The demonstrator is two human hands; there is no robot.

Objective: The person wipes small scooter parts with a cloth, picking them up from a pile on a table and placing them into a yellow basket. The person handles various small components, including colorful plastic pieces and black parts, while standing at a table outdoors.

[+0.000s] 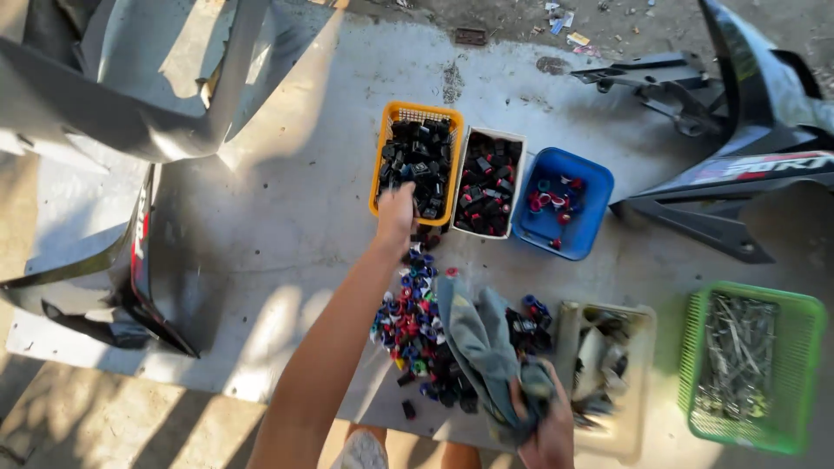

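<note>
My left hand (396, 211) reaches out over the near edge of an orange basket (380, 156) filled with black plastic parts; its fingers are curled and what they hold, if anything, is hidden. My right hand (547, 426) grips a grey-blue cloth (478, 339) low in the view. Between the hands lies a heap of small red, blue and black parts (413, 326) on the concrete. A white basket (521, 143) of black-and-red parts and a blue basket (591, 217) with a few parts stand beside the orange one.
A beige tray (638, 373) of mixed metal pieces and a green basket (804, 347) of metal rods sit at the right. Dark motorcycle fairing panels lie at the left (139, 252), top left (130, 87) and top right (747, 130).
</note>
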